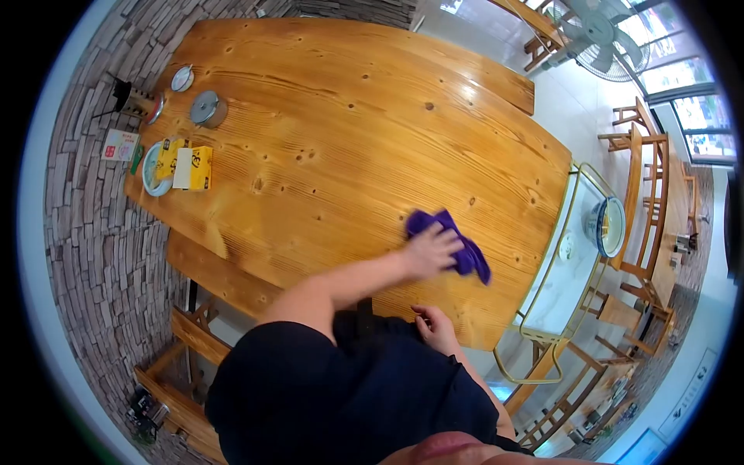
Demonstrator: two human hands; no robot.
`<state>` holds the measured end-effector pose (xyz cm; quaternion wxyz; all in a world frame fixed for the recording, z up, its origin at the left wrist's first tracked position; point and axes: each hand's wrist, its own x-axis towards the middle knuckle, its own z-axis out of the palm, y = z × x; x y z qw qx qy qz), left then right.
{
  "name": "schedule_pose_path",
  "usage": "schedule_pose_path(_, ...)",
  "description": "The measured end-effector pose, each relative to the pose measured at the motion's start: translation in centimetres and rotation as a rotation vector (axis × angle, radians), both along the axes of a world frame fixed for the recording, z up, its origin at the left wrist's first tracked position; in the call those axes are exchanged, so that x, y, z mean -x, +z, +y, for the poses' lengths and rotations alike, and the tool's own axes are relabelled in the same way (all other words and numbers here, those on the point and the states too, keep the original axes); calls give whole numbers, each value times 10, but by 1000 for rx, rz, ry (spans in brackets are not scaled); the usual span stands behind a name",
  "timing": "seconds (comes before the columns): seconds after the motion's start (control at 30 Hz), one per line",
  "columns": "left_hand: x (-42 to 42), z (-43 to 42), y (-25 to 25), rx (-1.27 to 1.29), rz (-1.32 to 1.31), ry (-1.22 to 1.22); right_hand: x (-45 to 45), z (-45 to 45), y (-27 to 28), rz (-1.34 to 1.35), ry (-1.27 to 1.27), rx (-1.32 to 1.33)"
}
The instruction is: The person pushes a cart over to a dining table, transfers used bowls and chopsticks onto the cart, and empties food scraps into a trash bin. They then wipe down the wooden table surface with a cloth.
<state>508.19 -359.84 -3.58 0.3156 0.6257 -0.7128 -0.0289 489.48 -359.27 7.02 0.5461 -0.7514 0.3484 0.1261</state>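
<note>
A bunched purple cloth (pixel 467 257) lies on the wooden table (pixel 349 155), toward its near right part. My left hand (pixel 430 253) reaches across from the left and presses on the cloth, its fingers bent over the fabric and slightly blurred. Cloth shows beyond the fingertips and above the hand; the part under the palm is hidden. Close to my body, at the table's near edge, is my right hand (pixel 438 328), its fingers curled in with nothing visible in them.
A metal-railed cart (pixel 550 267) with a bowl (pixel 607 226) adjoins the table's right end. At the far left are a lidded pot (pixel 208 109), yellow boxes (pixel 201 168) and a pale basin (pixel 149 180). Benches flank the table; a fan (pixel 598 29) stands upper right.
</note>
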Motion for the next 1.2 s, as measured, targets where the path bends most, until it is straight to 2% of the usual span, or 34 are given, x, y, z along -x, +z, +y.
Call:
schedule_pose_path(0.03, -37, 10, 2, 38, -89, 114, -3, 1, -2, 13, 33, 24)
schedule_pose_path(0.1, -113, 41, 15, 25, -106, 295, -5, -1, -5, 41, 100, 71)
schedule_pose_path(0.17, -185, 75, 9, -13, -107, 292, -10, -2, -8, 37, 113, 76)
schedule_pose_path(0.2, -211, 91, 9, -5, -140, 369, -12, -3, -9, 36, 119, 81)
schedule_pose_path(0.23, -234, 107, 5, -35, -92, 506, -13, -3, -11, 48, 130, 74)
schedule_pose_path(0.3, -280, 128, 2, 68, -63, 792, -17, -5, -18, 69, 141, 69)
schedule_pose_path(0.33, -297, 132, -3, 104, 205, 988, -20, -5, -20, 64, 135, 73)
schedule_pose_path(0.37, -320, 128, -6, 285, 234, 1093, -20, -4, -20, 65, 128, 74)
schedule_pose_path(0.43, -351, 105, 2, 340, 790, 1279, -18, -2, -18, 73, 130, 80)
schedule_pose_path(0.47, -364, 91, -12, 348, 776, 1285, -19, -3, -18, 75, 139, 87)
schedule_pose_path(0.5, -374, 77, -34, 237, 463, 1381, -20, -4, -17, 74, 152, 97)
schedule_pose_path(0.53, -370, 60, -27, 131, 395, 1314, -21, -4, -16, 67, 134, 96)
schedule_pose_path(0.57, -370, 42, -38, 169, 187, 1260, -22, -2, -15, 57, 117, 96)
schedule_pose_path(0.7, -315, -26, -19, 119, 234, 987, -21, 5, -17, 43, 114, 93)
schedule_pose_path(0.73, -291, -34, -17, 314, 211, 862, -20, 6, -14, 42, 112, 91)
schedule_pose_path(0.77, -265, -31, 1, 10, 161, 774, -20, 8, -11, 39, 111, 88)
schedule_pose_path(0.8, -241, -32, 0, -121, 101, 752, -21, 8, -10, 31, 111, 88)
schedule_pose_path(0.83, -221, -33, -12, -94, 23, 767, -22, 8, -10, 22, 116, 102)
schedule_pose_path(0.87, -202, -27, -10, -154, 43, 725, -21, 9, -8, 14, 121, 114)
schedule_pose_path(1.0, -145, 2, -12, -99, 121, 614, -11, 17, -9, 2, 144, 149)
schedule_pose_path(1.2, -58, 95, -6, -148, 136, 488, -4, 18, -18, -89, 198, 127)
